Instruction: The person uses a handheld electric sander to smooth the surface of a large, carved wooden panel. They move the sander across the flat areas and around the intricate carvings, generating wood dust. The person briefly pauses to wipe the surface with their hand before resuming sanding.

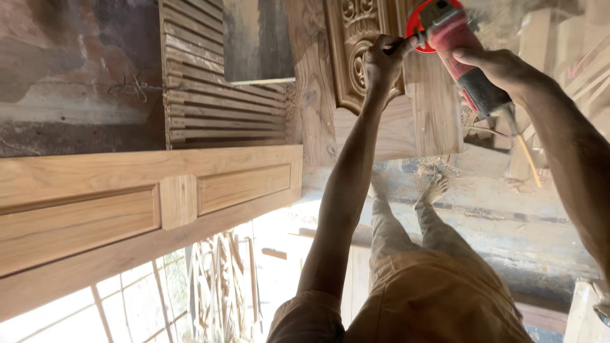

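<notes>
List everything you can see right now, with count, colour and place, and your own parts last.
grinder: one, red and black, top right, held against the carved door
carved door: one, brown wood, top centre, standing upright
panelled door: one, pale wood, left, lying across the view
slatted panel: one, brown, upper left centre
wall: one, reddish-grey, upper left
cord: one, yellowish, hanging from the grinder's rear
floor: dusty grey, right centre
left hand: grip on the grinder's side handle
right hand: grip on the grinder's body
legs: two, tan trousers, bottom centre, feet bare
</notes>
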